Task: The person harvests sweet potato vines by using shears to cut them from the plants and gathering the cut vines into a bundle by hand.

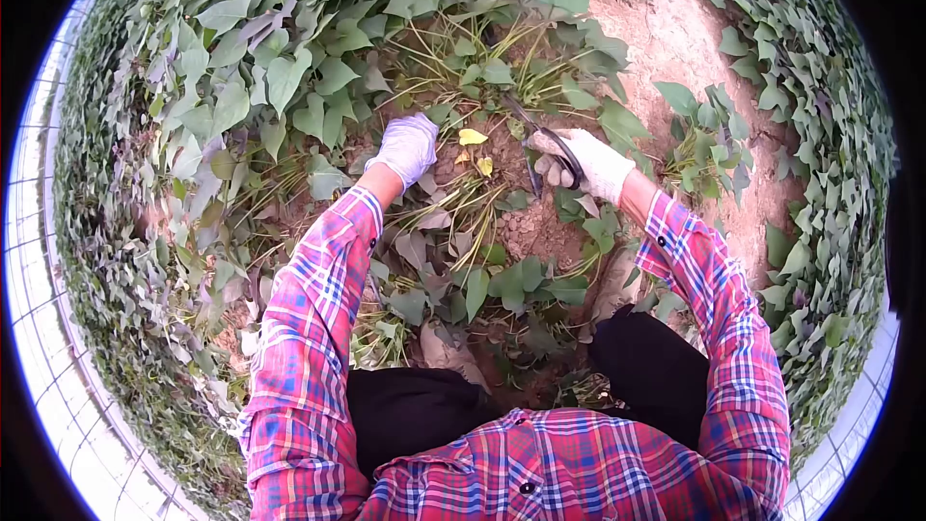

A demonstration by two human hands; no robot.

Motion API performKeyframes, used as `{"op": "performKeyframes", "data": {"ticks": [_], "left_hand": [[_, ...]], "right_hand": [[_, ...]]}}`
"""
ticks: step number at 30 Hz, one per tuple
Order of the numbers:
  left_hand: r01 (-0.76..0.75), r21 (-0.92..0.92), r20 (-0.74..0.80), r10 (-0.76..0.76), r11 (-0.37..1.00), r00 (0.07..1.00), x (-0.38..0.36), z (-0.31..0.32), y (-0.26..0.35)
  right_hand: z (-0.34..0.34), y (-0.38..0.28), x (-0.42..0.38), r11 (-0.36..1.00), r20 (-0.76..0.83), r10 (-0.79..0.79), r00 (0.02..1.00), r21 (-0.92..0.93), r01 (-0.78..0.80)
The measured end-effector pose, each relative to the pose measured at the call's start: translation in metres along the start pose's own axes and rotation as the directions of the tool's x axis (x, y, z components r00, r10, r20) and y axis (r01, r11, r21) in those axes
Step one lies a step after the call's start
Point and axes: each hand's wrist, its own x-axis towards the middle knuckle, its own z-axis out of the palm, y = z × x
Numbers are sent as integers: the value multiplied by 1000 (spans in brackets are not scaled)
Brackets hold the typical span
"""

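My right hand (588, 164), in a white glove, is closed on a pair of scissors with black handles (576, 168). Their dark metal points up and left, toward a clump of cut-looking green stems (526, 77). To the left, my left hand (405, 147) wears a pale glove and has its fingers curled in at the edge of the leaves. Whatever lies inside that fist is hidden. Between the two hands are small yellow leaves (472, 137) on brown soil. Below them spreads a second clump of thin stems (468, 232) with green leaves.
Dense leafy vines (280, 68) cover the ground on the left and ahead. A strip of bare sandy soil (666, 29) runs along the right, with a small plant (709, 140) on it. More vines (830, 135) grow beyond. My knees (651, 367) are bent close to the plants.
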Motion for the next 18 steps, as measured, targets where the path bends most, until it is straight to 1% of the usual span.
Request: {"op": "performKeyframes", "data": {"ticks": [2, 3, 5, 6, 7, 8, 10, 12, 13, 15, 16, 17, 18], "left_hand": [[-44, -24, -216, 37, 999, 976, 7, 16, 0], [-43, -3, -196, 42, 999, 980, 3, 6, -4], [15, 23, 37, -15, 1000, 999, 7, -27, 4], [30, -8, -1, -30, 1000, 1000, 12, -43, 8], [-32, -28, -143, 27, 999, 989, 17, -63, 11], [-94, -46, -280, 78, 994, 957, 22, -84, 17], [-153, -99, -425, 97, 983, 900, 47, -117, 35], [-347, -31, -435, 300, 937, 849, 74, -117, 38], [-448, -90, -471, 359, 889, 806, 89, -109, 36], [-274, 50, -288, 277, 960, 917, 104, -94, 26], [-241, 74, -451, 248, 968, 857, 104, -83, 13], [-210, 105, -471, 234, 972, 850, 101, -70, 0], [-152, 109, -407, 184, 982, 895, 97, -65, -8]], "right_hand": [[11, -4, -1, 1000, 25, -8, 1000, 0, 8], [20, 2, 9, 999, 14, -32, 999, 30, 32], [26, 8, 12, 1000, -3, 12, 1000, -28, -12], [28, 4, 9, 986, -13, 71, 997, -153, -72], [28, 10, 9, 986, -15, 78, 997, -148, -79], [29, 18, 8, 990, -32, 72, 997, -117, -75], [26, 19, 12, 993, -59, 49, 997, -102, -54], [25, 18, 16, 996, -16, 56, 998, -71, -57], [25, 14, 13, 996, -18, 57, 998, -72, -59], [22, 5, 10, 993, 68, 83, 994, -94, -76], [21, 10, 16, 999, 91, 36, 995, 36, -39], [20, 16, 25, 986, 109, -14, 994, 168, -4], [12, 21, 35, 963, 210, 7, 978, 263, -63]]}}
